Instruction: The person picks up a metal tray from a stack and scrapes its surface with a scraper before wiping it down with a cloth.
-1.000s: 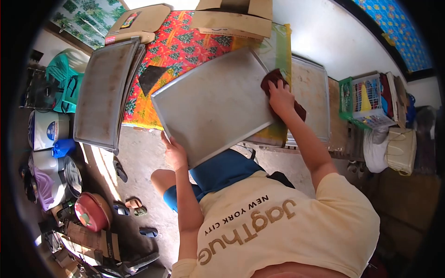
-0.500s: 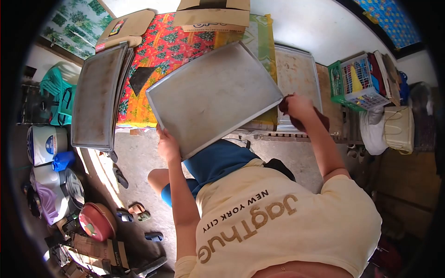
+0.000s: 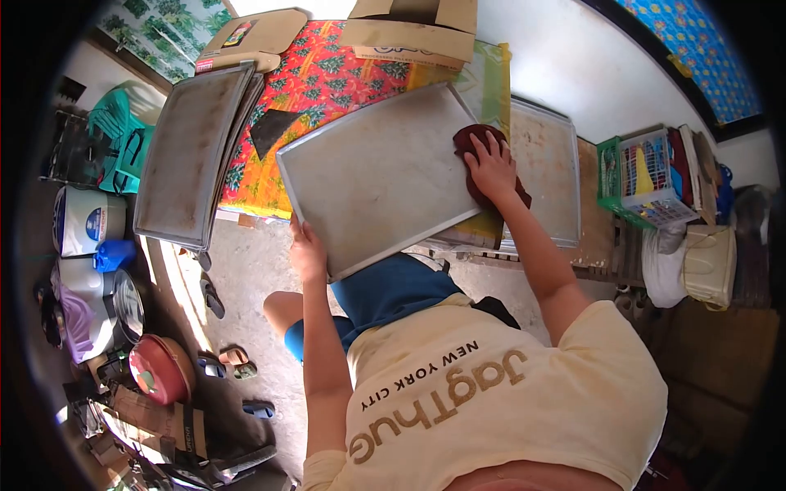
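A flat metal baking tray (image 3: 385,176) with a low raised rim lies tilted in front of me, partly over the table and above my lap. My left hand (image 3: 308,252) grips its lower left edge, thumb on the upper side. My right hand (image 3: 494,168) presses a dark red cloth (image 3: 468,141) onto the tray's right rim, fingers spread over the fabric. Part of the cloth hangs past the edge below my palm. Faint brown stains show on the tray's surface.
Several stacked trays (image 3: 192,155) lean at the left of the table. Another tray (image 3: 544,176) lies to the right, near plastic baskets (image 3: 647,176). Behind are a cardboard box (image 3: 413,37) and a red patterned tablecloth (image 3: 332,74). Slippers (image 3: 233,356) lie on the floor.
My right hand has moved up and left with the cloth, from the tray's right corner onto its right rim. My left hand keeps its hold. The whole view has shifted slightly.
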